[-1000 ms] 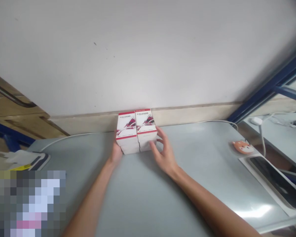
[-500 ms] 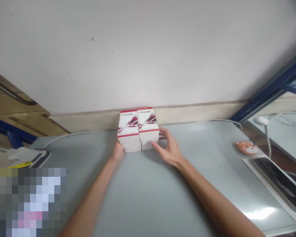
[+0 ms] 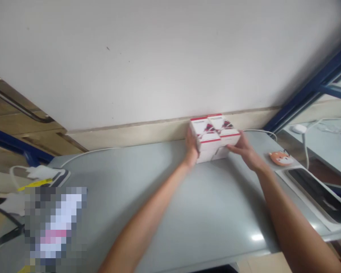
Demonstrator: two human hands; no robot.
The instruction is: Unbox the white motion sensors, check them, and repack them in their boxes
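Observation:
Several small white cardboard boxes [image 3: 207, 132] with red edges and dark red printing are pressed together in a block, two side by side on top of others. My left hand [image 3: 191, 148] grips the block's left side. On its right side is my right hand [image 3: 246, 151], thumb against the front and fingers partly hidden behind. The block is at the back of the grey tabletop [image 3: 147, 174], near the wall; whether its underside touches the surface I cannot tell.
To the right are an orange dog-face case [image 3: 281, 158] and a dark phone-like device [image 3: 321, 195] on a white box. A white power strip [image 3: 58, 177] and a blurred-out item [image 3: 58, 223] lie left. Blue frame bars [image 3: 298, 81] flank the table.
Both hands have moved the block of boxes to the right along the back of the table. The camera view has also shifted slightly.

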